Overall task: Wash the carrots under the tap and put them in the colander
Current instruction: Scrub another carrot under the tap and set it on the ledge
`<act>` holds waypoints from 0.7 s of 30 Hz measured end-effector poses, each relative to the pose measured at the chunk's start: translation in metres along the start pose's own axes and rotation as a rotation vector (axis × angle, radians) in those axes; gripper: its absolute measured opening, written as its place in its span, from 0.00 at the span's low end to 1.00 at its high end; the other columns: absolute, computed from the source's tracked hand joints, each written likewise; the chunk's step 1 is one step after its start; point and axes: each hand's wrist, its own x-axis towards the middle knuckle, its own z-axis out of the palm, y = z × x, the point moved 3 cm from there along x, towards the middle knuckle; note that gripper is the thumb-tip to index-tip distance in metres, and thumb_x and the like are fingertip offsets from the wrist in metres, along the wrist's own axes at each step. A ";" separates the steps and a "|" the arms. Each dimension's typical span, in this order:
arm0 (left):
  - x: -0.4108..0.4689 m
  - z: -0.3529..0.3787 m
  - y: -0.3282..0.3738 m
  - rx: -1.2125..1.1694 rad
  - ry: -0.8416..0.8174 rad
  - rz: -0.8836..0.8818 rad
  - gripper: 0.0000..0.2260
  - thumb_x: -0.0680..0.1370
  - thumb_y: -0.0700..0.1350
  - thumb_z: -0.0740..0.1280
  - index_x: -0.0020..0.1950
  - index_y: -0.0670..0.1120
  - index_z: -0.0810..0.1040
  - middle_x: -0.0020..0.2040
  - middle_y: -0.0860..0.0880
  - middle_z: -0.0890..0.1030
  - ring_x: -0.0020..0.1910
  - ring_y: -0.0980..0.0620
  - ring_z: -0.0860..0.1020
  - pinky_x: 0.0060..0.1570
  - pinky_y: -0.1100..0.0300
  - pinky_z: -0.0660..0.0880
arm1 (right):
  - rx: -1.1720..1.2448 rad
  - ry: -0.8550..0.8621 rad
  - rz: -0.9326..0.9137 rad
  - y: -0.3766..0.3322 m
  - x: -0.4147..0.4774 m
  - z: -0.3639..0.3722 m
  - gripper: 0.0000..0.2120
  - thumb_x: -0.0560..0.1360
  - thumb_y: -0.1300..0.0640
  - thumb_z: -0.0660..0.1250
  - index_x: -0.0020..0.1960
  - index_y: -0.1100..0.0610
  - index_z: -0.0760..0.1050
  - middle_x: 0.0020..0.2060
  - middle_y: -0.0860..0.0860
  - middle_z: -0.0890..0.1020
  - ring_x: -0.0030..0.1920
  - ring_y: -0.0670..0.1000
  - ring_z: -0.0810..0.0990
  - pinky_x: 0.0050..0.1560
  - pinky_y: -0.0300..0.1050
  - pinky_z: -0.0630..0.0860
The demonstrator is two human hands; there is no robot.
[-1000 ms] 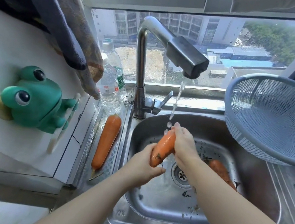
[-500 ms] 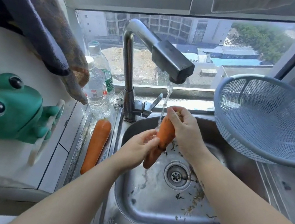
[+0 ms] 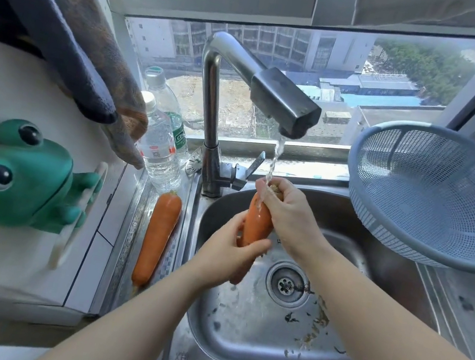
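Daylight from a high window (image 3: 329, 66) falls on a steel sink (image 3: 234, 331) with the tap (image 3: 281, 102) running. Under the stream (image 3: 275, 154), the right grip (image 3: 286, 217) wraps round the thick top end of a carrot (image 3: 257, 224), fingers curled over the stub where the water lands. The left grip (image 3: 226, 254) clasps the carrot's lower half, thumb across the front. Held steep, tip down over the basin, the carrot lets water run along its length and fall near the drain (image 3: 286, 283). Two holds, I judge, let one turn it while the other rubs. Dark scraps (image 3: 311, 329) lie on the basin floor. A second carrot (image 3: 158, 232) lies on the table (image 3: 131, 243) strip left of the basin, clear of the water, likely waiting its turn. To the right, the blue colander (image 3: 436, 196) sits tilted at the basin's edge with no carrot showing in it, near enough for a short carry.
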 end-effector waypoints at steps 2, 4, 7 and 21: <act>0.001 0.000 0.001 0.008 0.070 -0.019 0.15 0.78 0.45 0.67 0.63 0.48 0.71 0.44 0.51 0.81 0.38 0.59 0.80 0.42 0.65 0.77 | -0.012 0.003 0.022 0.002 0.001 0.002 0.05 0.78 0.52 0.65 0.49 0.53 0.75 0.42 0.51 0.79 0.44 0.48 0.78 0.49 0.46 0.79; 0.001 0.006 0.002 0.086 0.124 -0.024 0.13 0.78 0.44 0.67 0.60 0.48 0.69 0.42 0.52 0.79 0.35 0.58 0.77 0.34 0.68 0.74 | 0.000 0.022 0.053 0.004 0.003 0.005 0.06 0.78 0.52 0.65 0.50 0.54 0.76 0.42 0.51 0.79 0.44 0.48 0.78 0.49 0.45 0.78; -0.001 0.012 -0.002 0.135 0.200 -0.025 0.19 0.75 0.37 0.66 0.62 0.49 0.65 0.45 0.50 0.76 0.38 0.53 0.76 0.30 0.63 0.73 | -0.038 0.061 0.086 0.008 0.004 0.012 0.09 0.77 0.51 0.67 0.52 0.56 0.77 0.42 0.50 0.78 0.43 0.48 0.76 0.44 0.40 0.74; -0.009 0.010 -0.008 -0.045 0.037 -0.094 0.19 0.77 0.35 0.65 0.64 0.49 0.64 0.49 0.44 0.77 0.41 0.52 0.78 0.43 0.56 0.79 | -0.037 -0.100 0.130 0.008 -0.004 0.009 0.19 0.75 0.51 0.69 0.63 0.56 0.73 0.49 0.51 0.81 0.50 0.48 0.80 0.52 0.41 0.78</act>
